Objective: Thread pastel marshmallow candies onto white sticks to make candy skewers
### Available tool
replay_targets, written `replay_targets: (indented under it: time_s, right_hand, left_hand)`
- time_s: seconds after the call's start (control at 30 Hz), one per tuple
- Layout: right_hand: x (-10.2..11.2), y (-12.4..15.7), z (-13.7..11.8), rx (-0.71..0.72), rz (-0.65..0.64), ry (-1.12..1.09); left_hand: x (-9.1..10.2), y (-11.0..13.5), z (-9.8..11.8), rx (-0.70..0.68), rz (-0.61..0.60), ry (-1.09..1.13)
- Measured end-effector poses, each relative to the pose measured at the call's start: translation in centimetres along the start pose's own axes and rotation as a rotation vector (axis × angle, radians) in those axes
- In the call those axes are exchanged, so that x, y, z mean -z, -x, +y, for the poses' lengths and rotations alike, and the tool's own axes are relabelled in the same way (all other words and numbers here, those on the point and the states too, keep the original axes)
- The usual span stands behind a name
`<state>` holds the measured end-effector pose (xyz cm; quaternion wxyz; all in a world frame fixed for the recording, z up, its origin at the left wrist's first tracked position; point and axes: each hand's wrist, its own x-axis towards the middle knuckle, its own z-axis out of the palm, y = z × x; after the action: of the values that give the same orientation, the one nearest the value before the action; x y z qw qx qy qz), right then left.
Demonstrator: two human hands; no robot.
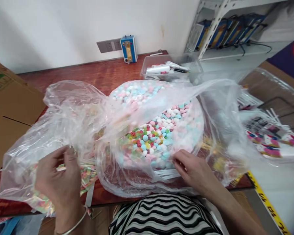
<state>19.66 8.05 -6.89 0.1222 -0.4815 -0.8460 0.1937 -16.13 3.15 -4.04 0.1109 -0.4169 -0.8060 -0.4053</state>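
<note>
A large clear plastic bag (147, 107) lies loosely over a round mass of small candies (159, 130) in pink, white and pale blue. A patch of red, green and yellow pieces (139, 138) lies among them. At the lower right edge of the candies is my right hand (189, 166), its fingers curled into a pinch; the fingertips' contents are hidden. My left hand (60, 176) is closed, thumb toward the index finger, over a second clear bag (61, 120) holding multicoloured candies (88, 176). What it grips, if anything, is unclear.
A clear bin (171, 67) with white tubes stands behind the candies. White sticks (165, 174) lie by the table's front edge. Colourful packets (269, 143) sit at the right, a cardboard box (12, 107) at the left. A blue device (128, 49) stands against the wall.
</note>
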Motion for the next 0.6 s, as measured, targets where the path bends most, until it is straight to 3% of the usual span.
replay_targets:
  time_s: [0.03, 0.13, 0.27, 0.37, 0.6]
  right_hand:
    - [-0.2, 0.5, -0.2, 0.028, -0.042, 0.031]
    - [-1.6, 1.3, -0.6, 0.056, -0.08, 0.166]
    - [-3.0, 1.9, -0.1, 0.015, -0.038, 0.215]
    - [-2.2, 2.4, 0.5, 0.016, 0.025, 0.143]
    - [0.7, 2.6, -0.7, 0.072, 0.284, -0.018]
  left_hand:
    - [-0.6, 0.8, 1.6, -0.073, -0.038, 0.071]
    - [-2.7, 3.5, 6.2, -0.25, -0.323, 0.349]
    - [-5.3, 6.5, 9.7, -0.325, -0.706, 0.59]
    - [-6.4, 7.6, 10.5, -0.235, -0.85, 0.681]
    - [-6.6, 9.8, 11.8, 0.203, -1.188, 0.886]
